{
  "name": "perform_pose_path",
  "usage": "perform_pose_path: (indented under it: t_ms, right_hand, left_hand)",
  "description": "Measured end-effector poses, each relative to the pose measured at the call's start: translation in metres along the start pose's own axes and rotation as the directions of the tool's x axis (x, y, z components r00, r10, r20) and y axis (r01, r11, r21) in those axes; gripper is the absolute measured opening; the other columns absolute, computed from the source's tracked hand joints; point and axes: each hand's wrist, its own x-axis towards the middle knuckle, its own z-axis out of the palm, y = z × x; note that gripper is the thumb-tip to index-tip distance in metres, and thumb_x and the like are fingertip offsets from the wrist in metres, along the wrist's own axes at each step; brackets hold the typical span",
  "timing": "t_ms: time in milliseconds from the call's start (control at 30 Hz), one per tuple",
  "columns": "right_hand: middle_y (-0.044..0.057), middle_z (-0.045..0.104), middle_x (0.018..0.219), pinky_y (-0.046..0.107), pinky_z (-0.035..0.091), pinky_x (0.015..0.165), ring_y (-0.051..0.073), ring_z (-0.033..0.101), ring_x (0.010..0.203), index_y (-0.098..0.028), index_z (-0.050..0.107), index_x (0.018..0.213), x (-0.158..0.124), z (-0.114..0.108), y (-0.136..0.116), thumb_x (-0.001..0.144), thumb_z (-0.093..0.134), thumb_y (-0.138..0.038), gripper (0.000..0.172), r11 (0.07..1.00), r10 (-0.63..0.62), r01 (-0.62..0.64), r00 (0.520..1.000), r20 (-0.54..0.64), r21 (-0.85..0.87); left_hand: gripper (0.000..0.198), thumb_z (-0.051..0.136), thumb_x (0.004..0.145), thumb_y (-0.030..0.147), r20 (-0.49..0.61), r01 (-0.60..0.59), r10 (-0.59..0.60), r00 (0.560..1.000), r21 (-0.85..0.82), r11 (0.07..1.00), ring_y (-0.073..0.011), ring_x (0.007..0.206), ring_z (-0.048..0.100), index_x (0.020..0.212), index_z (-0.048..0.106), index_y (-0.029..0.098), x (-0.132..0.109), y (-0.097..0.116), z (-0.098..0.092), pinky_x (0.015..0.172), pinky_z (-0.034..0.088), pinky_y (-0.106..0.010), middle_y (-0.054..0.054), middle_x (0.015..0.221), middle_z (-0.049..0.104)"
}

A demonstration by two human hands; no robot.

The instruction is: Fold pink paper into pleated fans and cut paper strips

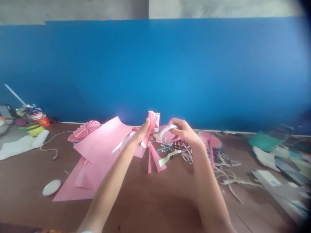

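My left hand [143,132] is closed round a pleated pink paper fan [151,127], held upright near the middle of the view. To its right, my right hand [182,130] pinches a curled white strip [166,132] that bends down toward the fan without clearly touching it. Below the hands, folded pink paper pieces [155,158] lie on the brown table [155,200], with a pale strip [168,157] across one. Behind the fan a phone [157,121] stands upright, partly covered.
Large pink sheets [102,152] and a pink rosette [86,130] lie left. A white oval object [51,187] is near the front left. Tangled white strips [225,178] and another pink rosette [215,140] lie right. A blue panel [155,71] rises behind.
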Motion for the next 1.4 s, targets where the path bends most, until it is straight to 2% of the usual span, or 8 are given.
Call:
perform_pose_path:
  t_ms: [133, 267, 500, 667, 833, 1067, 1233, 1400]
  right_hand:
    - [-0.007, 0.049, 0.062, 0.023, 0.025, 0.052, 0.008, 0.040, 0.052, -0.019, 0.056, 0.091, 0.001, 0.000, 0.001, 0.078, 0.061, -0.026, 0.016, 0.999, 0.023, -0.024, 1.000, 0.009, 0.026]
    - [-0.007, 0.050, 0.060, 0.022, 0.023, 0.050, 0.008, 0.040, 0.050, -0.019, 0.056, 0.095, 0.005, 0.004, 0.003, 0.079, 0.062, -0.028, 0.018, 0.997, 0.075, -0.076, 0.997, -0.032, -0.034]
    - [-0.006, 0.056, 0.064, 0.022, 0.025, 0.050, 0.008, 0.041, 0.050, -0.019, 0.059, 0.099, 0.007, 0.003, 0.008, 0.079, 0.064, -0.031, 0.024, 0.993, 0.111, -0.112, 0.993, -0.031, -0.040]
    - [-0.005, 0.056, 0.065, 0.022, 0.030, 0.053, 0.010, 0.045, 0.056, -0.018, 0.062, 0.100, 0.007, 0.002, 0.007, 0.079, 0.066, -0.033, 0.026, 0.994, 0.087, -0.092, 0.993, -0.076, -0.063]
    - [-0.003, 0.063, 0.072, 0.021, 0.031, 0.053, 0.009, 0.049, 0.057, -0.018, 0.060, 0.104, 0.006, 0.002, 0.005, 0.076, 0.075, -0.038, 0.037, 0.995, 0.082, -0.082, 0.997, -0.005, 0.051]
    - [-0.004, 0.057, 0.068, 0.022, 0.028, 0.052, 0.009, 0.044, 0.056, -0.018, 0.063, 0.109, 0.003, 0.002, 0.001, 0.083, 0.073, -0.048, 0.041, 0.994, 0.084, -0.085, 0.996, 0.028, 0.072]
    - [-0.007, 0.044, 0.059, 0.023, 0.023, 0.052, 0.009, 0.036, 0.055, -0.018, 0.065, 0.106, 0.004, 0.002, 0.003, 0.085, 0.070, -0.050, 0.039, 0.997, 0.070, -0.070, 0.997, -0.029, 0.019]
    - [-0.007, 0.042, 0.059, 0.023, 0.023, 0.052, 0.009, 0.034, 0.055, -0.018, 0.065, 0.105, 0.005, 0.002, 0.004, 0.086, 0.069, -0.049, 0.036, 0.998, 0.068, -0.067, 0.997, -0.030, 0.012]
  left_hand:
    - [0.053, 0.062, 0.082, 0.071, 0.010, 0.028, -0.027, 1.000, -0.022, 0.999, -0.0066, 0.043, 0.042, 0.092, 0.058, 0.020, 0.002, -0.001, -0.002, 0.042, 0.030, -0.020, 0.006, 0.060, 0.045]
    - [0.042, 0.070, 0.085, 0.057, 0.005, -0.013, 0.013, 1.000, 0.026, 1.000, -0.0082, 0.049, 0.054, 0.091, 0.056, 0.018, 0.000, 0.001, 0.001, 0.047, 0.041, -0.021, 0.001, 0.068, 0.060]
    - [0.038, 0.073, 0.086, 0.038, 0.020, -0.014, 0.013, 1.000, 0.041, 0.999, -0.0154, 0.066, 0.069, 0.113, 0.058, 0.016, -0.003, 0.004, 0.002, 0.063, 0.055, -0.026, -0.006, 0.079, 0.072]
    - [0.037, 0.069, 0.087, 0.036, -0.017, -0.007, 0.009, 1.000, 0.102, 0.995, -0.0137, 0.062, 0.068, 0.116, 0.057, 0.018, -0.002, 0.005, 0.004, 0.050, 0.049, -0.021, -0.008, 0.090, 0.074]
    - [0.027, 0.066, 0.086, 0.031, -0.079, -0.056, 0.065, 0.995, 0.118, 0.991, -0.0066, 0.047, 0.055, 0.108, 0.056, 0.019, -0.001, 0.002, 0.003, 0.043, 0.040, -0.020, -0.002, 0.086, 0.069]
    - [0.037, 0.070, 0.086, 0.048, -0.058, -0.024, 0.027, 0.998, 0.053, 0.998, -0.0033, 0.042, 0.042, 0.107, 0.053, 0.022, -0.002, 0.003, 0.005, 0.039, 0.027, -0.017, 0.007, 0.069, 0.053]
    - [0.048, 0.061, 0.084, 0.068, -0.034, -0.053, 0.056, 0.998, 0.064, 0.997, -0.0046, 0.040, 0.036, 0.093, 0.056, 0.021, -0.005, 0.009, 0.008, 0.040, 0.026, -0.018, 0.010, 0.058, 0.035]
    - [0.053, 0.059, 0.082, 0.073, -0.096, -0.083, 0.085, 0.992, 0.024, 0.996, -0.0064, 0.040, 0.033, 0.080, 0.053, 0.021, -0.002, 0.006, 0.006, 0.042, 0.028, -0.020, 0.010, 0.053, 0.030]
